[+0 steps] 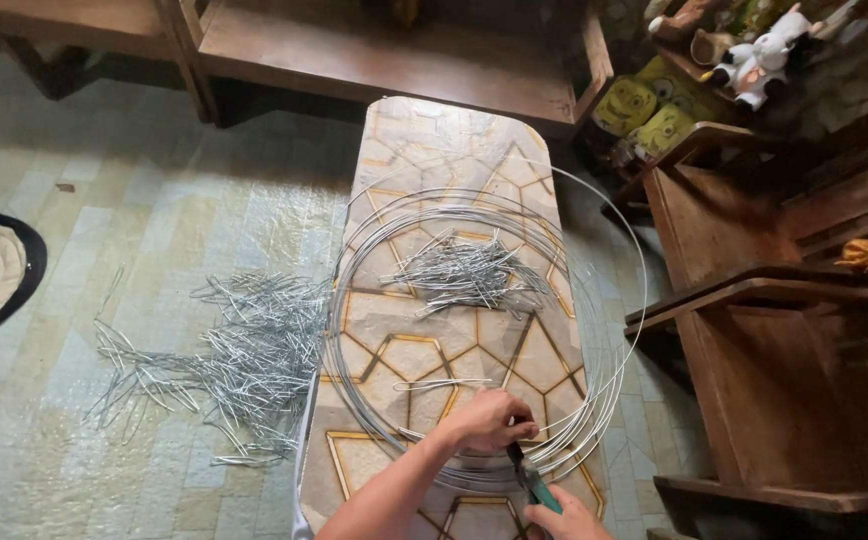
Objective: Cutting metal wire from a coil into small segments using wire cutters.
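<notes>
Fingers of our left hand (489,420) curl shut, pinching the big coil of thin silver wire (484,330) w/ its near edge on the narrow patterned table (424,140). Our right hand (566,520) grips green-handled pliers (532,485) at the wire. Cut bent wire pieces (469,270) lie inside the coil; more (244,360) on the floor.

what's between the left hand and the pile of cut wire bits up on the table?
In the head view, one loose bent wire piece lies between the left hand and the pile of cut wire pieces; otherwise bare patterned tabletop, all inside the wire coil.
</notes>
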